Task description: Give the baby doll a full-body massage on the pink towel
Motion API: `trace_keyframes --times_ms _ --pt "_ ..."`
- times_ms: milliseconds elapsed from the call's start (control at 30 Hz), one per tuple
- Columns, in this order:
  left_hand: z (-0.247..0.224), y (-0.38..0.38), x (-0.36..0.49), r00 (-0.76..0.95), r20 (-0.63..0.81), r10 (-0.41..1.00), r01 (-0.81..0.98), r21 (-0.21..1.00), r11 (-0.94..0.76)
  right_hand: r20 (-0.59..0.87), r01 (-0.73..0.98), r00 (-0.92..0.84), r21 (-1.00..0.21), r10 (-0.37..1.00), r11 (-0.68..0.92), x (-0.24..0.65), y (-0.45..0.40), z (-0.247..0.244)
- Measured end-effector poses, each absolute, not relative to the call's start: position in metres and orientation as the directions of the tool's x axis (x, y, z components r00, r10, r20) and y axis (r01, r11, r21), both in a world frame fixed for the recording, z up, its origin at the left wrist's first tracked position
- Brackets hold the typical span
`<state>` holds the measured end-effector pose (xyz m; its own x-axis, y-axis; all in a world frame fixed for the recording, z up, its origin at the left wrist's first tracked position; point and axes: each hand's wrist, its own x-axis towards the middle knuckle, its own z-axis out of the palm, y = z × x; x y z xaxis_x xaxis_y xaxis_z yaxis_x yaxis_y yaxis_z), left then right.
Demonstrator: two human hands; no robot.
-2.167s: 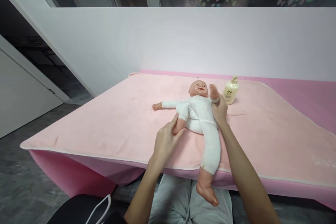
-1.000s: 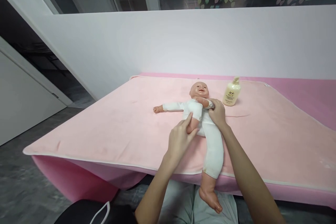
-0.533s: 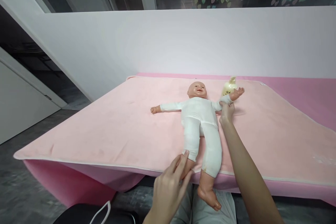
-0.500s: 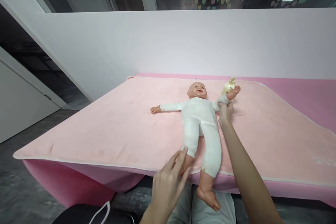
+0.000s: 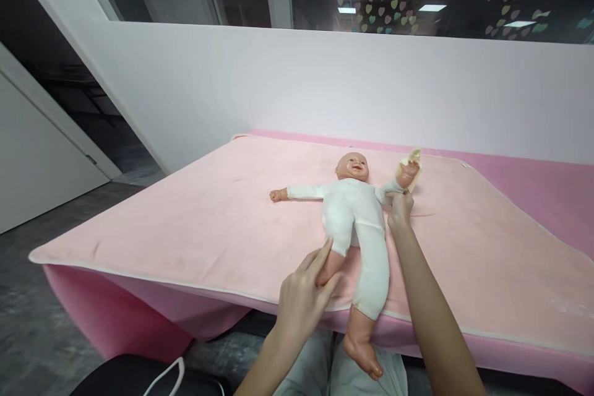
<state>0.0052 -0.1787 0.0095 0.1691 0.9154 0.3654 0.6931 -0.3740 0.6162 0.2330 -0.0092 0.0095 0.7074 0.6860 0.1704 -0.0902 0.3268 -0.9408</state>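
Observation:
A baby doll [image 5: 353, 207] with a white cloth body lies face up on a pale pink blanket, head away from me. My left hand [image 5: 302, 289] is closed around its lower leg on the left side, the fingers along the shin and the foot mostly hidden. That leg is bent at the knee, while the other lies straight with its foot over the table edge. With my right hand [image 5: 400, 207] I grip the doll's forearm on the right side, just below its raised palm. A pale yellow shiny object [image 5: 414, 156] sits behind that palm, partly covered.
The pale pink blanket [image 5: 223, 198] covers the table, over a darker pink cloth [image 5: 524, 192]. A white wall [image 5: 352, 86] with a window above stands behind. At the lower left are a black seat or bag [image 5: 120, 377] and a white cord [image 5: 174, 377].
My left hand has pushed the doll's lower leg up towards its body, bending the knee more. The doll's raised arm shifts slightly in my right hand. The camera view has tilted.

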Motion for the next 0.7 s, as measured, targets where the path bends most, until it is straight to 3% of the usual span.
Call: trace_keyframes --times_ms 100,167,267,367,433,567,700 --pt "0.011 -0.201 -0.013 0.208 0.327 0.922 0.697 0.612 -0.375 0.085 -0.136 0.778 -0.945 0.623 0.299 0.232 -0.010 0.013" --pt "0.018 -0.195 -0.015 0.194 0.332 0.923 0.697 0.616 -0.368 0.224 0.015 0.731 -0.949 0.644 0.314 0.225 -0.014 0.015" --pt "0.028 -0.161 -0.001 0.159 0.362 0.919 0.682 0.632 -0.367 0.530 0.375 0.415 -0.840 0.739 0.392 0.211 -0.021 0.016" --pt "0.034 -0.122 0.019 0.161 0.354 0.921 0.672 0.644 -0.365 0.631 0.556 0.164 -0.694 0.758 0.457 0.206 -0.025 0.015" --pt "0.035 -0.110 0.026 0.158 0.357 0.921 0.661 0.654 -0.367 0.591 0.511 0.218 -0.747 0.776 0.426 0.210 -0.024 0.014" --pt "0.033 -0.135 0.018 0.145 0.365 0.920 0.687 0.632 -0.359 0.375 0.225 0.545 -0.927 0.749 0.301 0.224 -0.018 0.016" --pt "0.027 -0.184 -0.002 0.173 0.357 0.918 0.722 0.588 -0.365 0.119 -0.052 0.727 -0.972 0.676 0.228 0.232 -0.015 0.021"
